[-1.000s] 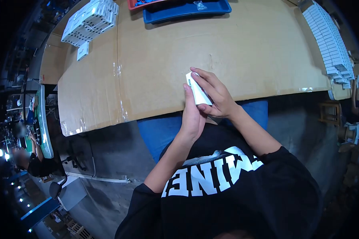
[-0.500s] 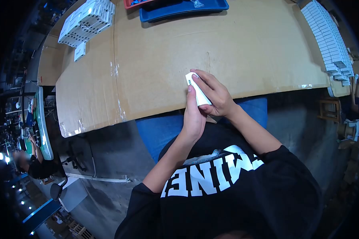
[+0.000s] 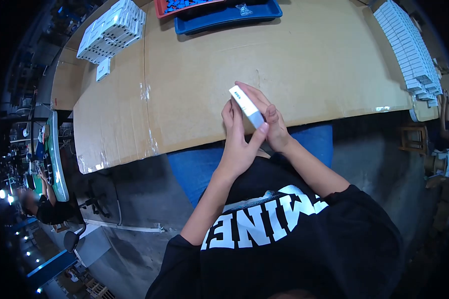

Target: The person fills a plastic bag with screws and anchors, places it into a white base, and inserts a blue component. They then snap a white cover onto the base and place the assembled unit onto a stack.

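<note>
A small white box (image 3: 245, 104) with dark print on its narrow face is held at a slant between my two hands, just over the front edge of the cardboard-covered table. My left hand (image 3: 238, 137) grips it from the left, its thumb against the lower end. Along the box's right and far side lies my right hand (image 3: 274, 124), fingers wrapped behind it and thumb raised near the lower end. The fingertips of my right hand are partly hidden by the box.
Stacked white pieces with dark slots (image 3: 112, 32) stand at the left, a single white piece (image 3: 103, 69) in front. White boxes (image 3: 406, 45) pile up at the right. A red tray (image 3: 160, 11) of blue parts and a blue tray (image 3: 209, 27) sit at the back. A co-worker (image 3: 52, 212) is at far left.
The box has turned in my hands, showing its printed narrow face more fully. My left thumb has moved to its lower end, and my right fingers have shifted behind it.
</note>
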Available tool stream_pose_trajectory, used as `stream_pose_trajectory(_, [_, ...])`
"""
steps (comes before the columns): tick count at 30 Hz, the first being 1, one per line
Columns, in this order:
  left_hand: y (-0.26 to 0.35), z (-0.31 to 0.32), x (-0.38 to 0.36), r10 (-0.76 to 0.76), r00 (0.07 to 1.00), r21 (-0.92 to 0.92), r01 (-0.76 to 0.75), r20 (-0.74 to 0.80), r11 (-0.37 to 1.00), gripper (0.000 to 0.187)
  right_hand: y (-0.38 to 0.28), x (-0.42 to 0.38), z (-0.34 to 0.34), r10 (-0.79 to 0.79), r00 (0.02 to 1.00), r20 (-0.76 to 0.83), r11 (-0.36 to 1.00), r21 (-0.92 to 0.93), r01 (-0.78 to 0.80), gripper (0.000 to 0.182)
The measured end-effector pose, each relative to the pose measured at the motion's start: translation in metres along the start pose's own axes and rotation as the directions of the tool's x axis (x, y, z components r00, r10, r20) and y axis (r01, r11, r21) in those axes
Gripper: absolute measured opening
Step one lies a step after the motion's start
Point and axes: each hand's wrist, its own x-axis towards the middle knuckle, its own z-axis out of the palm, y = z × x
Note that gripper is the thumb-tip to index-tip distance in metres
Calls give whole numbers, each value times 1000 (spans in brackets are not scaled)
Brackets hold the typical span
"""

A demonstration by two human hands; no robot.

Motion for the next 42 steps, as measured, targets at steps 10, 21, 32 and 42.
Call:
stream_pose_trajectory(10, [34, -4, 1, -518, 819, -694, 523, 247, 496, 75, -10, -6, -16, -157, 960, 230, 875, -418, 244, 82])
stream_pose_trajectory(21, [25, 9, -2, -540, 789, -740, 544, 292, 396, 67, 7, -9, -11, -216, 970, 108, 907, -346, 240, 79])
stream_pose_trajectory(32, [13, 10, 0, -603, 769, -796, 495, 214, 348, 64, 28, -11, -4, -296, 945, 140, 817, -476, 326, 76])
stream_pose_trajectory(42, [2, 14, 1, -612, 761, -793, 503, 218, 343, 68, 32, -12, 0, -301, 946, 121, 813, -485, 321, 74])
